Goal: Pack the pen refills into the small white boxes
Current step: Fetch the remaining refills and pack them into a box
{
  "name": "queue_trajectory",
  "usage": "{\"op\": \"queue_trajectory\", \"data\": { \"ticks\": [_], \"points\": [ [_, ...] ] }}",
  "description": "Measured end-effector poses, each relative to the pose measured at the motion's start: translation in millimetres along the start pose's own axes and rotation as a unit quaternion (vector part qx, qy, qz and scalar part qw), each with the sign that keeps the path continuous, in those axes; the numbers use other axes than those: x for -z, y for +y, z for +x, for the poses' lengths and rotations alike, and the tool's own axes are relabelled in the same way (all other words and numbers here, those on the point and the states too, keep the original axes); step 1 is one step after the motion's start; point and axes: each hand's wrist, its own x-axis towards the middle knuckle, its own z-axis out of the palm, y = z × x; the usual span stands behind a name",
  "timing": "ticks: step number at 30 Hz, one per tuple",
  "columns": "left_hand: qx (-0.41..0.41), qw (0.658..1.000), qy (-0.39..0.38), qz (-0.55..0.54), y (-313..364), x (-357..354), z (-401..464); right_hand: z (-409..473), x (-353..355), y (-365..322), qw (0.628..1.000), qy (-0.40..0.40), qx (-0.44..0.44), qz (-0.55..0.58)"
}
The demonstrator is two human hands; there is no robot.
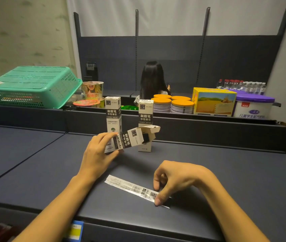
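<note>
— Head view: where does the refill pack (135, 189) lie?
— Flat on the tabletop (226, 172), near side of the open box (130, 138), its long axis running from far-left to near-right.
— Which hand has it?
— The right hand (175, 179), grip pinched on the pack's near-right end.
— And the box?
— Tilted in the left hand (97, 154), fingers clamped round its lower end, open flaps toward the right. I judge the pack's free left end must swing up to that mouth.

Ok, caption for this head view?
Left hand holds an open box; right hand pinches a refill packet on the table.
</note>
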Motion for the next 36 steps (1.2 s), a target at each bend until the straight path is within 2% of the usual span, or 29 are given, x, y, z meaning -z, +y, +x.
{"op": "queue_trajectory", "data": {
  "ticks": [6, 10, 12, 16, 21, 24, 30, 36],
  "points": [
    [0.000, 1.000, 0.000, -0.007, 0, 0, 0, -2, 0, 4, 0.999, 0.008, 0.012, 0.041],
    [-0.001, 1.000, 0.005, -0.010, -1, 1, 1, -5, 5, 8, 0.986, 0.095, 0.056, 0.126],
    [0.000, 1.000, 0.007, -0.011, 0, 0, 1, -8, 7, 8, 0.956, 0.154, 0.099, 0.229],
    [0.011, 1.000, 0.010, -0.011, -2, 0, 1, -14, 15, 3, 0.848, 0.302, 0.157, 0.405],
    [0.022, 0.999, 0.018, -0.017, -1, 1, 1, -17, 24, 7, 0.718, 0.480, 0.166, 0.476],
    [0.020, 1.000, 0.017, -0.017, -2, 0, 1, -19, 26, 7, 0.660, 0.544, 0.172, 0.488],
    [0.025, 0.999, 0.017, -0.013, -1, 0, 2, -20, 26, 5, 0.610, 0.580, 0.188, 0.507],
    [0.015, 1.000, 0.014, -0.009, 1, 0, 1, -19, 24, 1, 0.620, 0.572, 0.189, 0.503]
  ]
}}
